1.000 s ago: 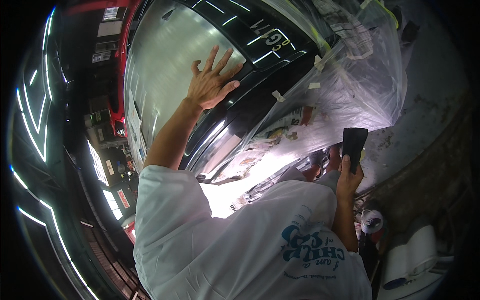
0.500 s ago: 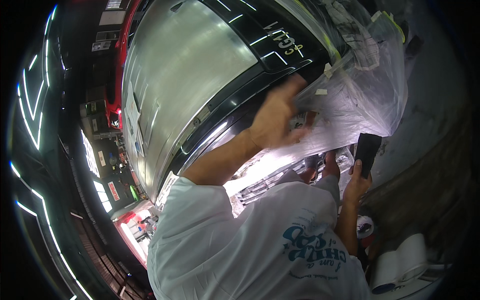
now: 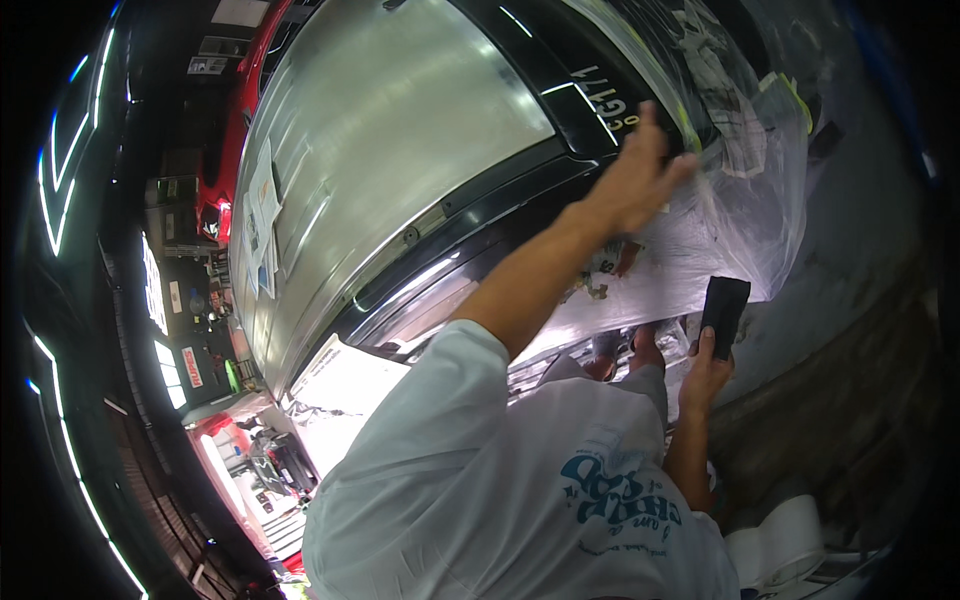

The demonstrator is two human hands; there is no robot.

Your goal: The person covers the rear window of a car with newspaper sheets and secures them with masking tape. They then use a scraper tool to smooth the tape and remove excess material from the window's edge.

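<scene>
My left hand reaches out with its fingers apart and nothing in them. It is over the corner of a car's glossy black edge panel, close to the pale markings there; whether it touches is unclear. Clear plastic masking film hangs beside that corner. Lower on the right, my right hand grips a flat black rectangle, which looks like folded sandpaper, with the thumb laid on its face. A bare silver-grey panel covers the middle of the car.
Printed sheets lie on the silver panel's left side. White rolls stand at the lower right. Behind the car is a red vehicle. A lit shelf unit stands at the lower left.
My left hand has moved up and to the right along the black panel toward its corner. My right hand keeps hold of the folded sandpaper, nearly in place. The view has shifted slightly.
</scene>
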